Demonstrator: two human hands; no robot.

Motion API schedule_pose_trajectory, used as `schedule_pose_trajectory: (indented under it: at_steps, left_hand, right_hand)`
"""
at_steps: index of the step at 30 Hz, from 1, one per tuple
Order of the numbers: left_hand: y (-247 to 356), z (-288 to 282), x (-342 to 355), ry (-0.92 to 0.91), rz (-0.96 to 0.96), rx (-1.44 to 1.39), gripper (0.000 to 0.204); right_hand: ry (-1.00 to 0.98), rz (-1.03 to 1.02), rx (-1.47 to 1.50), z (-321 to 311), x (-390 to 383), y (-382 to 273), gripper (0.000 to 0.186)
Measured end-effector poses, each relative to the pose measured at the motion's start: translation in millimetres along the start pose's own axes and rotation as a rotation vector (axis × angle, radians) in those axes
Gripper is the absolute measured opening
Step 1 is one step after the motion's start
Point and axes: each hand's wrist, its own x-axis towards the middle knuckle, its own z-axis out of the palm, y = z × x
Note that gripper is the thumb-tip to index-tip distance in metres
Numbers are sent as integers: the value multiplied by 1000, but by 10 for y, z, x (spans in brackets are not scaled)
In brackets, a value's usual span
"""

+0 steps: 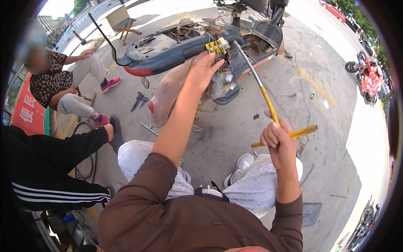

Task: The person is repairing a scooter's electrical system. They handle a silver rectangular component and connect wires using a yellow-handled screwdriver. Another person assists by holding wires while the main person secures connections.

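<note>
In front of me an electric scooter [168,48] has its seat area open, with coloured wires and white connectors exposed. My left hand [202,69] reaches to its side, fingertips at a yellow terminal block [215,46] with several metal bolts; the fingers partly hide its lower edge. A grey finned metal box [217,87] with wires hangs just below that hand. My right hand [277,136] grips a T-handle socket wrench [265,94], fingers wrapped where its yellow shaft meets the crossbar. The silver end of the wrench points up and left, close to the scooter body beside the block.
A person in a leopard-print top [46,80] sits at left; nearer, a person in black striped trousers [58,191] sits beside me. Hex keys [139,101], a screwdriver [312,97] and a black cable [93,164] lie on the concrete. A red scooter [371,77] stands far right.
</note>
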Motion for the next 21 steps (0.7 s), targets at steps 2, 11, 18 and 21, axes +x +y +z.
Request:
schedule_pose_trajectory:
  at_steps: [2,11,18,21]
  left_hand:
    - [-65,-14,103,-27,-41,-112,34]
    - [-116,-46,353,116,-143,30,48]
    - [5,30,299,56,-204,147,45]
    - [8,-33,274,-107,-209,26,47]
  right_hand:
    - [7,3,-7,17,-14,-14,40]
    - [37,-31,-147,141,-137,60,42]
    - [65,-9,-168,258,-187,87,41]
    - [59,29,-139,237,-204,101,42]
